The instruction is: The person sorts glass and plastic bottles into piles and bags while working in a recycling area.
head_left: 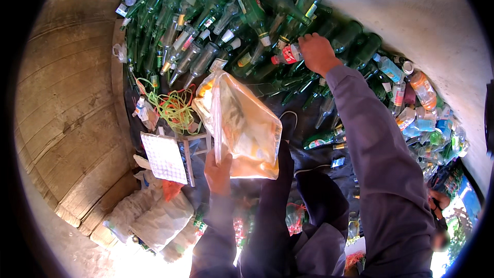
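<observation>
My left hand [218,172] grips the rim of a translucent plastic bag [251,123] with yellow-orange patches, its mouth facing up at me. Over the bottle heap, my right hand [317,55] is closed around a small plastic bottle [287,55] with a red label and red cap. The cap end points left, and my fingers hide the bottle's base. Beneath it lie many green glass bottles [251,4], piled against the wall. Clear glass bottles [204,60] lie among them, just above the bag.
Plastic bottles [424,119] are heaped along the right wall. Tangled green and red strapping [175,110] lies left of the bag, near a low stool [164,158] with a checked cover. A brown panel [73,100] stands at left, whitish sacks [158,216] below. Another person [439,202] appears at far right.
</observation>
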`<state>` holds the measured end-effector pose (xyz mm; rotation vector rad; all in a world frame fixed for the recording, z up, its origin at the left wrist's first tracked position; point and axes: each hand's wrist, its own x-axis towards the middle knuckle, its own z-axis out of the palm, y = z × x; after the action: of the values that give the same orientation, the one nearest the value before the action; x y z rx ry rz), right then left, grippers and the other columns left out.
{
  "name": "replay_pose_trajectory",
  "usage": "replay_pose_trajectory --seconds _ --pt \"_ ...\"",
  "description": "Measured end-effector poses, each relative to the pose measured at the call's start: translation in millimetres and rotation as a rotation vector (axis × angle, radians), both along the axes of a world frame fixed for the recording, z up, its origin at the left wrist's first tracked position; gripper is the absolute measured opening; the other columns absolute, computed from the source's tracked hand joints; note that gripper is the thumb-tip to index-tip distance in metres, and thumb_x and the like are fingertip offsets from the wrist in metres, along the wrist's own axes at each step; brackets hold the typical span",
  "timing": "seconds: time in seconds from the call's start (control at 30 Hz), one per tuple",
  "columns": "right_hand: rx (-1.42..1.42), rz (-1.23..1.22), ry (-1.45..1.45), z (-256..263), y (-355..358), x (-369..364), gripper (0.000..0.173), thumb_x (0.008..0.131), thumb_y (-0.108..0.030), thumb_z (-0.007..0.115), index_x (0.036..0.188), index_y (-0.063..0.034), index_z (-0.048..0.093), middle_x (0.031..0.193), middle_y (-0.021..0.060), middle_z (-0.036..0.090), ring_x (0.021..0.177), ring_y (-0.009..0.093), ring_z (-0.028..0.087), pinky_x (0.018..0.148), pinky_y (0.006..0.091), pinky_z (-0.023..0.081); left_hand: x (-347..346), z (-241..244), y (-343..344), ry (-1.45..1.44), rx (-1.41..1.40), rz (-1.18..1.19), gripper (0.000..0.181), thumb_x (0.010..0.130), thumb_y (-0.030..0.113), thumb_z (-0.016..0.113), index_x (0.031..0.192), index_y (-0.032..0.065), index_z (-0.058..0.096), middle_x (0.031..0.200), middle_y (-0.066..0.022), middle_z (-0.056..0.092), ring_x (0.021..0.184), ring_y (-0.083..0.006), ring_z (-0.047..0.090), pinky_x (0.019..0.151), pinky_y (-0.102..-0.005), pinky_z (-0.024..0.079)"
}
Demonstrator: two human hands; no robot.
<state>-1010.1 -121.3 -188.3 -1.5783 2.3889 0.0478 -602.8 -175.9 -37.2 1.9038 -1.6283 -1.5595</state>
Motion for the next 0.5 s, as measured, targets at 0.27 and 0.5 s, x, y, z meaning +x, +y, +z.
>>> replay_pose_trajectory --seconds 0.27,0.5 --pt "-0.036 -0.233 -0.221 44.3 24.2 24.1 0.034 0.069 -0.024 0.072 0.096 -0.0026 0.067 0.093 0.0162 0.066 0.091 0.035 0.064 0.080 0.0428 0.052 -13.9 -3.6 -0.4 -0.011 -0.051 -0.033 0.034 0.084 0.013 0.069 0.114 -0.0031 0.062 0.098 -0.0059 0.064 0.086 -0.0123 0.058 0.077 -0.0276 0.048" --pt "-0.227 -0.562 -0.549 121.0 93.0 83.5 0.036 0.073 -0.037 0.071 0.081 -0.0028 0.063 0.077 0.0189 0.063 0.076 0.039 0.063 0.066 0.0474 0.050 -26.6 15.3 -0.6 -0.018 -0.051 -0.034 0.034 0.085 0.013 0.070 0.113 -0.0034 0.062 0.092 -0.0033 0.064 0.080 -0.0091 0.056 0.071 -0.0255 0.047"
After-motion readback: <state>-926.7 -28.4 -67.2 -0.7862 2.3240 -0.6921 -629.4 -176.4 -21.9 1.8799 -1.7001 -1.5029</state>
